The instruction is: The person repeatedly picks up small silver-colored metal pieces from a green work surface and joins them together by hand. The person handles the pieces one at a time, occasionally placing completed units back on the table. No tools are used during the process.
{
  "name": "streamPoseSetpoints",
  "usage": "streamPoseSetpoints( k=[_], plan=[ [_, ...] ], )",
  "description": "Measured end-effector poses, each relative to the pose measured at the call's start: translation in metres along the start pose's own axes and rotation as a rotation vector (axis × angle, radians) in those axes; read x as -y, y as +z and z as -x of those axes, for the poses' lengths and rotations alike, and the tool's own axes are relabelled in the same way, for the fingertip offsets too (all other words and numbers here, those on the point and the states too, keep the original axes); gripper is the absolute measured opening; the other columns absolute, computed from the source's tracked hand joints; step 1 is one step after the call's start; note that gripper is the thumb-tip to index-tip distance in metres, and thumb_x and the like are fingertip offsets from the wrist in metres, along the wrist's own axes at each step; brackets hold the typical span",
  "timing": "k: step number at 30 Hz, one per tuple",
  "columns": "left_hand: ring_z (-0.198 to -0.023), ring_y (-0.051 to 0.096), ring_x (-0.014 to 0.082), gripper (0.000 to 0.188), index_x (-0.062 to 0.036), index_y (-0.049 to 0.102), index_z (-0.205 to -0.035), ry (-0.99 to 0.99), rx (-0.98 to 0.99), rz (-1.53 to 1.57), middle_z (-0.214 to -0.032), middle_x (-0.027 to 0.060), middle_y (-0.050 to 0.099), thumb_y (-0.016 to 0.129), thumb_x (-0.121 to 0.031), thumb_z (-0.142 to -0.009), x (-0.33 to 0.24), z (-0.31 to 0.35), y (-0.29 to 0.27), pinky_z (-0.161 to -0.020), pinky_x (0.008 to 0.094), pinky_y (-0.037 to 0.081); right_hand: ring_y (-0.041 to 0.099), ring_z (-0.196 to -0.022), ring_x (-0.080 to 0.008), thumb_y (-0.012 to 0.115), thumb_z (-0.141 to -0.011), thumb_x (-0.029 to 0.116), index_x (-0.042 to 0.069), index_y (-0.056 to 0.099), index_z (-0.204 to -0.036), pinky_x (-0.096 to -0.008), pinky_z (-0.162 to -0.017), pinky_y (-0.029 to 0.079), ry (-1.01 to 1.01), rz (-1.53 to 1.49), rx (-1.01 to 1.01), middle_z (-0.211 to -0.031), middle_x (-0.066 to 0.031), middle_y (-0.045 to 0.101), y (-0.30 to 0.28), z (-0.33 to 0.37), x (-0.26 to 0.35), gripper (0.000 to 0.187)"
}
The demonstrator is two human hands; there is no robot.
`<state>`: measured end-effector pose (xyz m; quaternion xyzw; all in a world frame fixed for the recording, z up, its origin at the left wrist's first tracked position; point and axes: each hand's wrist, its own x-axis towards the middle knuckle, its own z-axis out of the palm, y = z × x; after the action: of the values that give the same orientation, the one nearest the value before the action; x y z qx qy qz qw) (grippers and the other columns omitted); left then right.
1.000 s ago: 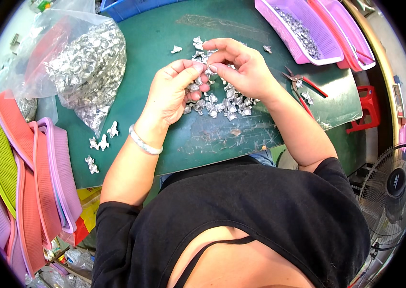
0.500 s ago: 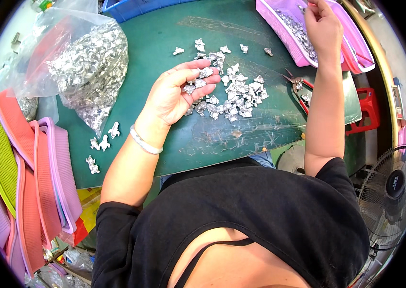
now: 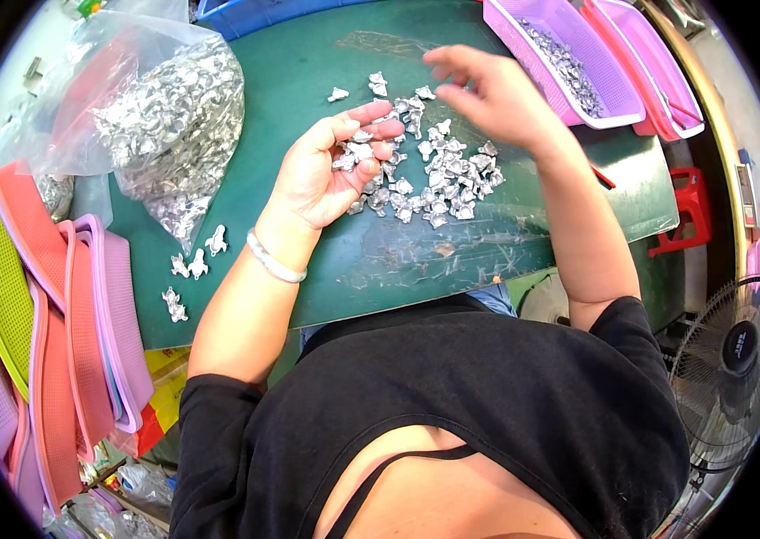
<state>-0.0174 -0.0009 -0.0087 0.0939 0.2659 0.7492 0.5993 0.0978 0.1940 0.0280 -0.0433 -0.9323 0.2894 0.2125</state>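
Note:
My left hand (image 3: 310, 176), palm up with curled fingers, cradles several small silver metal castings (image 3: 355, 153). Beside its fingertips a heap of the same lumpy castings (image 3: 459, 182) lies on the green tabletop (image 3: 344, 283). Over the far right of this heap hovers my right hand (image 3: 501, 97), slightly blurred, fingers apart and nothing visible in them. A purple basket (image 3: 624, 120) holding more silver pieces stands at the far right. Of the pliers, only a bit of red handle (image 3: 604, 178) shows past my right forearm.
A clear plastic bag (image 3: 186, 135) full of castings sits at the left, with a few loose pieces (image 3: 196, 264) near it. Stacked coloured baskets (image 3: 115, 314) line the left edge. A blue crate (image 3: 258, 16) is at the back; a fan (image 3: 730, 359) stands right.
My right hand has moved left and nearer, from above the purple basket to the heap, its fingers now spread. My left hand has shifted slightly left with its castings.

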Motion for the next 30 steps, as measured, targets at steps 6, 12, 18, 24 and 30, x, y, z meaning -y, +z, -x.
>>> streamPoseSetpoints(
  k=[6, 12, 18, 24, 30],
  plan=[
    [-0.076, 0.058, 0.0186, 0.04, 0.0056, 0.041, -0.121, 0.082, 0.097, -0.121, -0.106, 0.02, 0.055, 0.042, -0.005, -0.083, 0.0, 0.001, 0.0, -0.061, 0.0238, 0.05, 0.053, -0.078, -0.0294, 0.063, -0.066, 0.008, 0.006, 0.058, -0.096, -0.0372, -0.072, 0.044, -0.155, 0.043, 0.226, -0.077, -0.0098, 0.06, 0.035, 0.01, 0.016, 0.031],
    [-0.081, 0.055, 0.0197, 0.046, 0.0036, 0.033, -0.129, 0.13, 0.198, -0.092, -0.119, 0.0257, 0.046, 0.041, -0.006, -0.085, 0.0, 0.003, 0.002, -0.065, 0.0242, 0.049, 0.05, -0.081, -0.028, 0.065, -0.063, 0.007, 0.006, 0.058, -0.097, -0.0365, -0.075, 0.042, -0.265, 0.053, 0.164, -0.08, -0.0083, 0.059, 0.044, 0.016, 0.018, 0.034],
    [-0.08, 0.057, 0.0179, 0.044, 0.0016, 0.039, -0.126, 0.119, 0.237, -0.065, -0.117, 0.0235, 0.05, 0.035, -0.002, -0.083, -0.001, 0.002, 0.006, -0.065, 0.0262, 0.047, 0.048, -0.082, -0.0275, 0.065, -0.063, 0.007, 0.006, 0.06, -0.093, -0.0358, -0.075, 0.041, -0.289, 0.101, 0.165, -0.082, -0.0079, 0.059, 0.049, 0.02, 0.02, 0.031],
    [-0.081, 0.055, 0.0174, 0.046, 0.0023, 0.038, -0.127, 0.152, 0.218, -0.122, -0.118, 0.024, 0.049, 0.037, -0.001, -0.081, 0.0, 0.001, 0.004, -0.065, 0.0254, 0.046, 0.048, -0.081, -0.0271, 0.061, -0.066, 0.006, 0.006, 0.06, -0.092, -0.0363, -0.074, 0.041, -0.29, 0.123, 0.169, -0.08, -0.0084, 0.059, 0.05, 0.02, 0.018, 0.026],
    [-0.08, 0.054, 0.017, 0.044, 0.0028, 0.039, -0.125, 0.188, 0.122, -0.203, -0.111, 0.019, 0.053, 0.041, -0.002, -0.081, 0.0, 0.003, 0.006, -0.063, 0.0246, 0.046, 0.049, -0.08, -0.0278, 0.058, -0.068, 0.005, 0.005, 0.059, -0.094, -0.0369, -0.072, 0.042, -0.315, 0.12, 0.136, -0.077, -0.0091, 0.058, 0.051, 0.021, 0.016, 0.026]
  ],
)
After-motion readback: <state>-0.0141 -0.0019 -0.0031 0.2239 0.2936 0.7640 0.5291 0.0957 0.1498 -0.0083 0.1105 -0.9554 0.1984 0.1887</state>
